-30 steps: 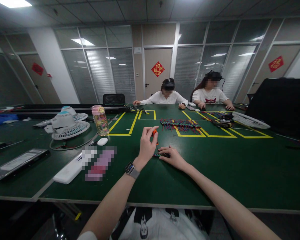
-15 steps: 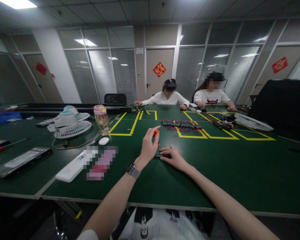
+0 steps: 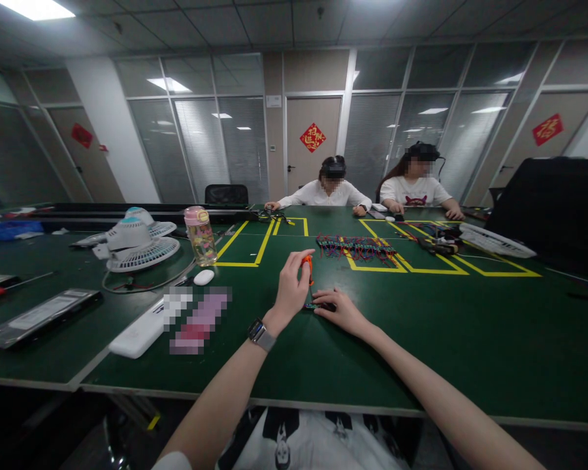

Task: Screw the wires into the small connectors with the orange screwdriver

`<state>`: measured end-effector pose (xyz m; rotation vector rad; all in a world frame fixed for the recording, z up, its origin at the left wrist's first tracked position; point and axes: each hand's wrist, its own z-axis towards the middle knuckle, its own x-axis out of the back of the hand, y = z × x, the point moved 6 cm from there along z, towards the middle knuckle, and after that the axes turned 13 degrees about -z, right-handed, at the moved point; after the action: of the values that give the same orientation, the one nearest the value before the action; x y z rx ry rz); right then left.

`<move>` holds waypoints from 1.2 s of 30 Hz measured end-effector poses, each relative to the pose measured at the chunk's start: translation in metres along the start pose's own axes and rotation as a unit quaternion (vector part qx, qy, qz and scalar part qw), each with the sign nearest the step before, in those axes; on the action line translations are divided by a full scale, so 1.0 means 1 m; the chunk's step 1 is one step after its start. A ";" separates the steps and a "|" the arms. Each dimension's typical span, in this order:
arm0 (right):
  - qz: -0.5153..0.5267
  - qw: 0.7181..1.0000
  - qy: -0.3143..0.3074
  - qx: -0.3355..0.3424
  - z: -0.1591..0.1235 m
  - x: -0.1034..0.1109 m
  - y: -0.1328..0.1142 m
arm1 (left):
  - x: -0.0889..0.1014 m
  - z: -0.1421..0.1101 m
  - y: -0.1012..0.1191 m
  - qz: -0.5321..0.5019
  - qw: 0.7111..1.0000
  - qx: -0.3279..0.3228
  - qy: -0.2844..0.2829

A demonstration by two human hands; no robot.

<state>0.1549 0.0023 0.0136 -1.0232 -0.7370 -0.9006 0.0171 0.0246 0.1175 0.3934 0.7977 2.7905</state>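
Toward the far edge of the table, wired boards lie ahead; midway to the near edge, our raised left hand pinches an upright orange screwdriver over a small circuit board; our right hand touches it, fingers slightly spread, grip unclear; our forearms cross that edge

At seven o'clock, a watch with a dark, squarish face and a grey band circles the left wrist. Farther out that way, a pale sleeve edge shows. At six o'clock, the whitish shirt carries dark prints, one a jacketed figure. Left hand and right hand are bare.
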 end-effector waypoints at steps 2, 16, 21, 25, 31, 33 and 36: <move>0.000 1.000 0.003 0.000 0.000 0.000 -0.001 | 0.000 0.000 0.000 0.015 1.000 -0.002 0.005; 0.004 1.000 0.004 -0.005 -0.001 0.002 -0.003 | 0.001 0.000 0.000 0.029 0.999 -0.002 0.016; 0.004 1.000 0.002 -0.001 -0.001 0.001 -0.002 | 0.000 0.000 0.000 0.003 1.000 0.003 0.004; 0.003 1.000 0.007 -0.001 -0.001 0.001 -0.001 | 0.001 -0.001 0.000 0.022 1.000 -0.010 0.015; 0.001 1.000 0.001 0.005 -0.001 0.000 -0.002 | 0.002 0.000 0.002 0.016 1.000 -0.015 0.022; -0.002 1.000 0.000 0.009 -0.001 0.000 -0.002 | 0.001 0.001 0.003 -0.003 1.000 -0.013 0.010; -0.009 1.000 0.001 0.015 -0.001 0.000 -0.002 | 0.000 0.001 0.003 -0.007 1.000 -0.009 0.003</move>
<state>0.1530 0.0012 0.0141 -0.9909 -0.7558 -0.9032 0.0173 0.0226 0.1200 0.3743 0.7728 2.7855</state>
